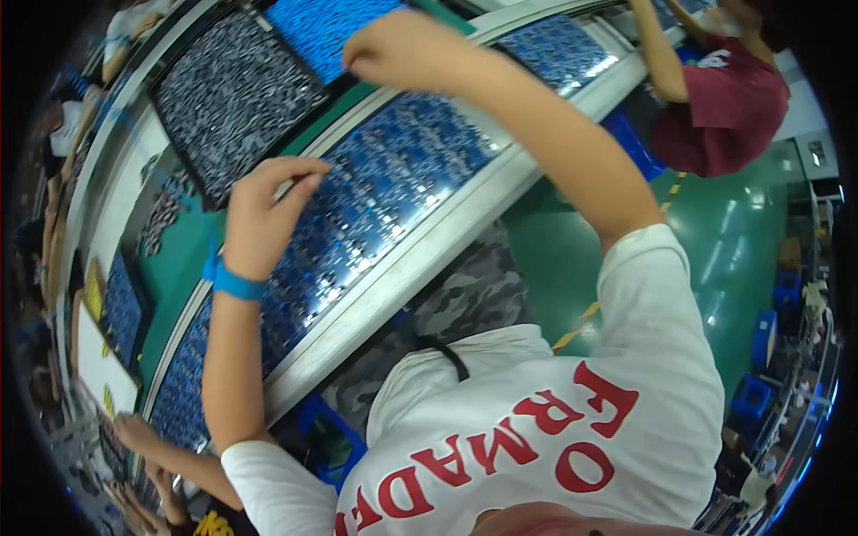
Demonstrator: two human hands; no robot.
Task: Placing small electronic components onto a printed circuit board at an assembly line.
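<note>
My left hand (264, 213), with a blue band (238, 282) at its wrist, is held over the near edge of the black tray and a row of blue circuit boards (393, 170). Its thumb and forefinger are pinched together; whatever is between them is too small to make out. Beside it lies the black tray of small black and grey parts (237, 98). My right hand (402, 52) reaches to the tray of small bright blue parts (313, 31). Its fingers are drawn together at the tray's right side, slightly blurred, and anything in them is hidden.
A pale rail (402, 268) runs along the bench's near side. Loose dark parts (161, 219) lie on the green surface to the left, near a white board (107, 366). Co-workers sit along the line; one in a dark red shirt (724, 107) is at the right.
</note>
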